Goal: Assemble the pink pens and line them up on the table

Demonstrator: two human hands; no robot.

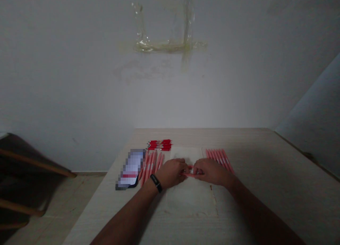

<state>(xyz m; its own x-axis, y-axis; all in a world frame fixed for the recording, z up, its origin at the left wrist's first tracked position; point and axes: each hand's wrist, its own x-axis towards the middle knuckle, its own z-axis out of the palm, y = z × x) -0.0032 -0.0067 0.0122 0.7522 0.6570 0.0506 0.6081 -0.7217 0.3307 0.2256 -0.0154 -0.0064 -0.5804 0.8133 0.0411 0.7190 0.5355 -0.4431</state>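
Note:
My left hand (172,172), with a black band (156,183) on its wrist, and my right hand (212,171) meet over the middle of the table. Their closed fingers grip opposite ends of a pink pen (190,171) lying sideways between them; its whitish middle shows, while the fingers hide its ends. Close to my left hand lie several pink pens (151,165), side by side and slightly spread. Another row of pink pens (219,156) lies just beyond my right hand, partly covered by it. Farther back is a small group of red pens (159,145), laid crosswise.
A phone (130,170) with a blurred-out screen lies left of the pens. Under my hands, a pale rectangular patch (190,199) marks the wooden table (265,202). Behind it stands a wall with tape strips (162,47). Wooden legs of furniture (34,161) show at left.

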